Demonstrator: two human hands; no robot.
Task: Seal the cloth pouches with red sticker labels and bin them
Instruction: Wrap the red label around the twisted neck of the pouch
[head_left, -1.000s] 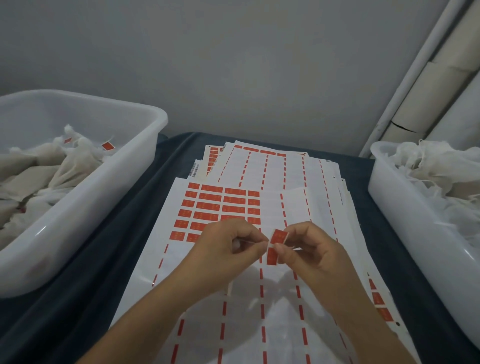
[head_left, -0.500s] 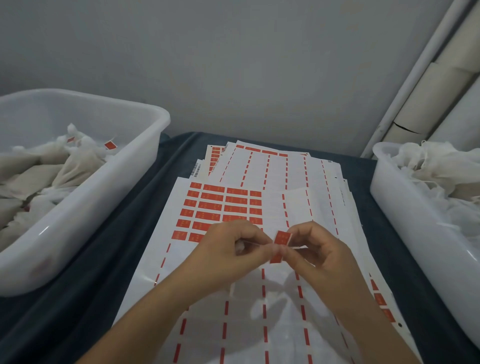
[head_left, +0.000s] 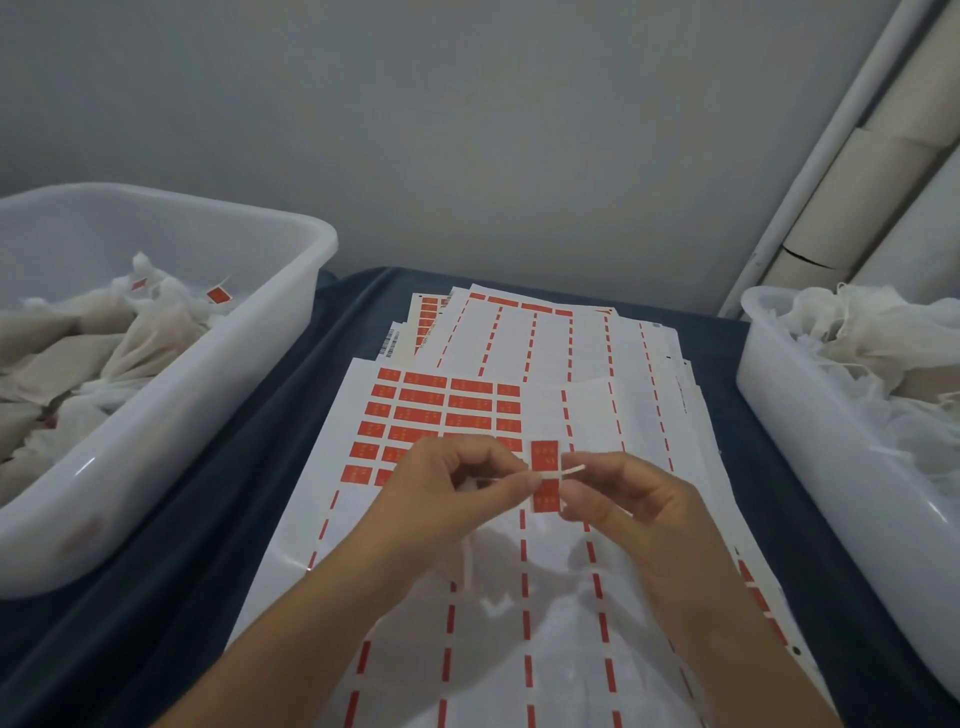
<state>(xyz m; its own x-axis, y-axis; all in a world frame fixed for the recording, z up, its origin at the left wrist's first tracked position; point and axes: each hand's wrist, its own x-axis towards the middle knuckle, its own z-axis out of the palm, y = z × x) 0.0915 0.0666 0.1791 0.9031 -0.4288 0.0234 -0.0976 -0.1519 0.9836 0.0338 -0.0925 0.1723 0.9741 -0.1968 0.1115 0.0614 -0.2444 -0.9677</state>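
Over the sticker sheets, my left hand (head_left: 457, 493) pinches a thin white pouch string (head_left: 571, 470). The string runs across the middle of a red sticker label (head_left: 545, 457), which stands upright between my two hands. My right hand (head_left: 623, 499) pinches the label's right edge together with the string's end. More string hangs down below my left hand. A pale cloth pouch (head_left: 519, 597) seems to lie under my hands, blurred against the sheets. The top sheet (head_left: 441, 410) carries rows of red labels.
A white bin (head_left: 156, 415) on the left holds cloth pouches with red labels on them (head_left: 218, 295). On the right, a second white bin (head_left: 810, 441) holds loose white pouches (head_left: 857, 332). Dark cloth covers the table. Cardboard tubes lean at the back right.
The label was bent between my fingertips and now stands flat and upright with the string across its middle. My hands have moved slightly apart.
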